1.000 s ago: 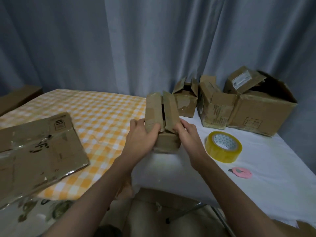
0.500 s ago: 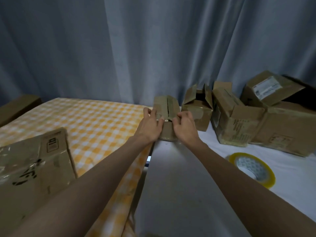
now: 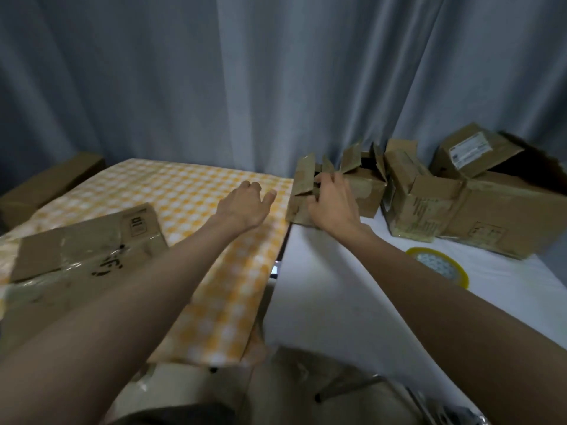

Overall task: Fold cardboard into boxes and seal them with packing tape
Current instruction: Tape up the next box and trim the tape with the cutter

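A small brown cardboard box (image 3: 299,191) stands at the far end of the white table, its top flaps sticking up. My right hand (image 3: 333,204) grips it, fingers curled over its near flap and into the opening. My left hand (image 3: 248,205) hovers to the left of the box over the yellow checked cloth, fingers loosely bent and holding nothing. A roll of yellow-rimmed packing tape (image 3: 438,266) lies flat on the white table to the right of my right forearm. A flattened cardboard sheet (image 3: 82,250) with shiny tape on it lies on the checked cloth at left.
Three more folded boxes stand in a row along the grey curtain: a small one (image 3: 365,185), a medium one (image 3: 420,204) and a large one (image 3: 497,216) with an open labelled flap. Another brown box (image 3: 49,185) sits at far left. A gap separates the two tables.
Both hands carried the small box away from me and set it down beside the other boxes. My left hand has now let go and drawn off to the left; the flaps have sprung up.
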Available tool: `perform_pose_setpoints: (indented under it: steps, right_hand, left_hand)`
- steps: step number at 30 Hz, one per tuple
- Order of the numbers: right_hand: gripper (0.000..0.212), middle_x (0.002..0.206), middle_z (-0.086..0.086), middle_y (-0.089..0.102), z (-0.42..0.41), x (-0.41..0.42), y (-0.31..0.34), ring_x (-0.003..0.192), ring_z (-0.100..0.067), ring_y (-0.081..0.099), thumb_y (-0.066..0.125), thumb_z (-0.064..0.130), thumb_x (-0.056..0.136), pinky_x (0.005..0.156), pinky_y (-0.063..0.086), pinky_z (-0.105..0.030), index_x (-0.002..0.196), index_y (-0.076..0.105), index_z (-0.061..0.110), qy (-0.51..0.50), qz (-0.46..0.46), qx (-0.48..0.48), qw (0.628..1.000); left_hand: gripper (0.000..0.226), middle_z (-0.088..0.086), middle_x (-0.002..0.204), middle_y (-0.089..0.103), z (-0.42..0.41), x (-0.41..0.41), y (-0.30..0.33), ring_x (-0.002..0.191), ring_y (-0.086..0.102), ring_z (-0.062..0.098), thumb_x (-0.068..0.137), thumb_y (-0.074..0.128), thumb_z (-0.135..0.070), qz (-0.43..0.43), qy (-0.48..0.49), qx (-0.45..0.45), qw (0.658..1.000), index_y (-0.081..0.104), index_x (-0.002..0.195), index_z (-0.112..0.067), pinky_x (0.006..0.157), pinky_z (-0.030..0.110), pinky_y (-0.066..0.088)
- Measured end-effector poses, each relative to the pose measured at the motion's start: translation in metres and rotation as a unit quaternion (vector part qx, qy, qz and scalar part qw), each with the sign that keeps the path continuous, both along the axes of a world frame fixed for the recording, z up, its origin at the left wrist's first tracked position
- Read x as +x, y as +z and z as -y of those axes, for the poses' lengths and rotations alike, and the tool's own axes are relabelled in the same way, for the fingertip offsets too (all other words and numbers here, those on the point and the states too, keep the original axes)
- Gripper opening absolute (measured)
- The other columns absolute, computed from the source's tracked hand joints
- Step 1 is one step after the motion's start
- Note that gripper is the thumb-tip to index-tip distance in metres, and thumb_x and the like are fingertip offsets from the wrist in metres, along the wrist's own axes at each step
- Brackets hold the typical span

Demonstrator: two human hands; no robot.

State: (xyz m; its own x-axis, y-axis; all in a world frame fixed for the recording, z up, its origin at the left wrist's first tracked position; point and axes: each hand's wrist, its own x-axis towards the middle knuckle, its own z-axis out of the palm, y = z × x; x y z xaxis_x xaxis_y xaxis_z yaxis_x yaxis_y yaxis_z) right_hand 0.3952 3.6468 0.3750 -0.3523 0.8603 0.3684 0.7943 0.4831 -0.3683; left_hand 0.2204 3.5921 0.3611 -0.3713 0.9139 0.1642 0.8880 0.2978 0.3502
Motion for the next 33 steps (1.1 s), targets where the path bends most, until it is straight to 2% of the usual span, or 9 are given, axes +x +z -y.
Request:
perform_pose_setpoints:
  steps: [7,9,13,18,21,23,27,29,33]
  right_hand:
    - [0.043,0.121,-0.013,0.061,0.09,-0.073,-0.011,0.097,-0.03,0.061,0.055,0.028,0.096,0.071,0.048,-0.035,0.135,0.048,0.013,0.133,0.005,-0.138,0.981]
    - [0.04,0.128,-0.014,0.058,0.114,-0.095,-0.023,0.093,-0.028,0.06,0.053,0.029,0.098,0.068,0.047,-0.035,0.135,0.051,0.012,0.172,0.029,-0.174,0.969]
    - [0.037,0.135,-0.017,0.053,0.15,-0.129,-0.045,0.115,-0.035,0.057,0.051,0.022,0.097,0.097,0.051,-0.045,0.127,0.059,0.003,0.2,0.059,-0.241,0.948]
    - [0.028,0.12,-0.016,0.06,0.166,-0.154,-0.058,0.105,-0.031,0.06,0.051,0.02,0.099,0.081,0.049,-0.038,0.114,0.06,-0.002,0.192,0.051,-0.338,0.92]
    - [0.021,0.098,-0.017,0.06,0.165,-0.155,-0.059,0.086,-0.027,0.059,0.049,0.012,0.099,0.077,0.057,-0.041,0.105,0.064,-0.001,0.184,-0.086,-0.462,0.864]
    - [0.033,0.092,-0.014,0.063,0.165,-0.15,-0.053,0.076,-0.023,0.062,0.042,0.008,0.099,0.071,0.062,-0.034,0.117,0.066,-0.005,0.179,-0.169,-0.535,0.808]
    - [0.037,0.121,-0.027,0.067,0.168,-0.145,-0.048,0.108,-0.037,0.069,0.037,-0.002,0.099,0.096,0.056,-0.049,0.127,0.062,0.004,0.208,-0.221,-0.602,0.738]
    - [0.039,0.127,-0.031,0.062,0.171,-0.147,-0.049,0.117,-0.043,0.064,0.037,-0.007,0.099,0.102,0.051,-0.053,0.13,0.059,0.004,0.216,-0.223,-0.602,0.736]
    - [0.033,0.119,-0.028,0.067,0.171,-0.149,-0.055,0.109,-0.041,0.068,0.038,-0.003,0.102,0.094,0.056,-0.051,0.125,0.061,0.0,0.188,-0.215,-0.565,0.774]
  left_hand:
    - [0.058,0.021,0.122,0.062,0.128,-0.085,0.002,0.111,0.058,0.038,0.103,0.033,-0.051,-0.067,0.085,-0.049,0.993,0.068,0.101,-0.005,0.092,0.041,0.047]
    - [0.056,0.02,0.12,0.063,0.161,-0.107,-0.007,0.109,0.059,0.038,0.101,0.035,-0.05,-0.063,0.114,-0.073,0.989,0.068,0.103,-0.005,0.093,0.044,0.048]
    - [0.053,0.018,0.115,0.065,0.212,-0.129,-0.031,0.097,0.061,0.033,0.1,0.035,-0.051,-0.048,0.131,-0.108,0.984,0.068,0.105,-0.009,0.084,0.039,0.049]
    - [0.057,0.011,0.139,0.051,0.24,-0.122,-0.056,0.118,0.052,0.031,0.099,0.031,-0.061,-0.042,0.125,-0.157,0.979,0.064,0.12,-0.019,0.1,0.043,0.043]
    - [0.064,0.01,0.143,0.046,0.238,-0.113,-0.059,0.128,0.044,0.033,0.096,0.03,-0.067,-0.039,0.15,-0.151,0.976,0.062,0.122,-0.018,0.101,0.046,0.038]
    - [0.073,0.014,0.138,0.049,0.233,-0.109,-0.055,0.123,0.049,0.036,0.093,0.029,-0.072,-0.016,0.165,-0.127,0.978,0.066,0.118,-0.014,0.103,0.047,0.041]
    - [0.116,0.024,0.149,0.04,0.218,-0.101,-0.044,0.132,0.043,0.042,0.07,0.013,-0.095,0.06,0.2,-0.119,0.971,0.056,0.137,-0.011,0.109,0.052,0.036]
    - [0.117,0.025,0.155,0.03,0.208,-0.099,-0.042,0.138,0.036,0.043,0.07,0.019,-0.096,0.088,0.218,-0.132,0.963,0.05,0.143,-0.01,0.113,0.053,0.033]
    - [0.076,0.023,0.148,0.044,0.2,-0.107,-0.036,0.128,0.049,0.039,0.094,0.036,-0.068,0.122,0.198,-0.125,0.965,0.058,0.134,-0.008,0.106,0.042,0.039]
